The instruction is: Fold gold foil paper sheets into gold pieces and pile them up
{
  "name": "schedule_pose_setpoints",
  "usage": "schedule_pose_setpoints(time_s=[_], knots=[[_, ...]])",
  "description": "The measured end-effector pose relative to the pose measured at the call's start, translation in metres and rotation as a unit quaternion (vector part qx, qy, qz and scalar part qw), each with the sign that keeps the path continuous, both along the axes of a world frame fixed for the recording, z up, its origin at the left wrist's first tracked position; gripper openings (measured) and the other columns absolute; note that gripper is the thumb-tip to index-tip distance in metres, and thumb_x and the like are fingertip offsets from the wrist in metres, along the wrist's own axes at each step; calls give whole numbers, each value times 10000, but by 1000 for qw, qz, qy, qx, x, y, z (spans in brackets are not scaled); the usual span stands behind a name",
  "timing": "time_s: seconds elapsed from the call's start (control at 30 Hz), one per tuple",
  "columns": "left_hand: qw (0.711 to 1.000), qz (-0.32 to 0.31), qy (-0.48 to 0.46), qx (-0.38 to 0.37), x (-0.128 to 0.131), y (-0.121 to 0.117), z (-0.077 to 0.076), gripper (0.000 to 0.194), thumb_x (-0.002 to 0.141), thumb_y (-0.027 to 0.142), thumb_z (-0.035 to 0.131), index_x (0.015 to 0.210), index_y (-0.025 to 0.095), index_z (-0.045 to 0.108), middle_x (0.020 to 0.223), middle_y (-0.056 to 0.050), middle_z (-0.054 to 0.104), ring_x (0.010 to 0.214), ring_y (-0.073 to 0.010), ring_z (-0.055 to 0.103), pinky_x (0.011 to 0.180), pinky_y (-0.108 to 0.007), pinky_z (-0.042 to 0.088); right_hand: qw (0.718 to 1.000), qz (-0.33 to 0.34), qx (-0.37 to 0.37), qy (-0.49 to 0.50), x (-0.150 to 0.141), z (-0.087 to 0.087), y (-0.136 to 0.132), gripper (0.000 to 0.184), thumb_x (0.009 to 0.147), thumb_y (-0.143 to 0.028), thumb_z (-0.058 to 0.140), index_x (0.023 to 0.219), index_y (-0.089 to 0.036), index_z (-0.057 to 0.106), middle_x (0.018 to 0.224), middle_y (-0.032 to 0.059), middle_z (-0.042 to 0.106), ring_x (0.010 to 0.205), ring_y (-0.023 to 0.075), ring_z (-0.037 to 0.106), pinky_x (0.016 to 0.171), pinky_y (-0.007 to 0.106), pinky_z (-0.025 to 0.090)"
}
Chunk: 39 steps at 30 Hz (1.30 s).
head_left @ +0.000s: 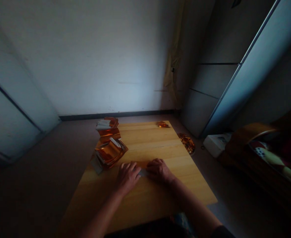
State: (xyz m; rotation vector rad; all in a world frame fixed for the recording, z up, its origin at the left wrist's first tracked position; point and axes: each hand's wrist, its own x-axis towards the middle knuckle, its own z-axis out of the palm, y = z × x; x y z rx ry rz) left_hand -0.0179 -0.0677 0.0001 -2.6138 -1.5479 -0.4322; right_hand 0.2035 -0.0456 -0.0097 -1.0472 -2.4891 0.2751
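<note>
Orange foil piece [142,172] between left hand [127,177], right hand [159,171]

The left hand [127,177] and right hand [159,171] lie palms down toward the near middle of a light wooden table [147,198], their fingers meeting on a small folded piece of orange-and-silver foil [142,172]. Beyond the left hand, toward the far left corner, sit two heaps of shiny orange foil packets [109,152] with white strips among them, the nearer heap jutting past the table's left edge. A crumpled foil scrap [162,124] sits at the far edge, while a round piece of orange foil [187,143] lies on the floor just beside the right edge, near a white box [217,144].
</note>
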Motion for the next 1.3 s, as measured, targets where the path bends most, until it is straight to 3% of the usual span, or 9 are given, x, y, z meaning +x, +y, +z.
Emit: schedule_pose_setpoints(time_s=[0.17,0.37,0.67,0.83,1.3], knots=[[1000,8,-8,2,0,5,-5,221,788,194,557,984,271,623,1201,-58,599,1073,-249,550,981,-506,323,999,-31,15,1,-8,-8,5,175,825,-395,646,933,-273,707,990,17,669,914,180,516,822,331,318],[1000,11,-26,-1,3,5,-8,260,788,321,569,1032,242,608,1274,-101,554,1145,-283,522,1038,-557,269,997,-70,-9,5,-16,-5,12,150,850,-384,621,867,-279,728,974,2,681,911,168,533,826,317,316],[999,33,-24,17,9,3,-16,187,821,186,511,971,242,609,1215,-90,601,1105,-254,564,1075,-595,203,999,-45,-19,4,-7,0,8,179,809,-362,659,964,-286,707,1042,14,664,932,176,541,854,317,338],[999,32,-39,22,8,2,-19,194,828,168,493,965,243,607,1205,-87,607,1114,-238,559,1083,-596,190,998,-55,-30,6,-9,-6,13,133,858,-337,605,899,-281,719,1009,6,679,942,169,550,855,312,339],[999,3,-35,0,2,-3,-13,209,832,162,462,955,253,605,1248,-86,570,1212,-265,477,1052,-631,200,978,-185,-83,-43,-33,5,18,106,809,-304,624,825,-235,703,900,19,652,863,157,552,759,275,305]])
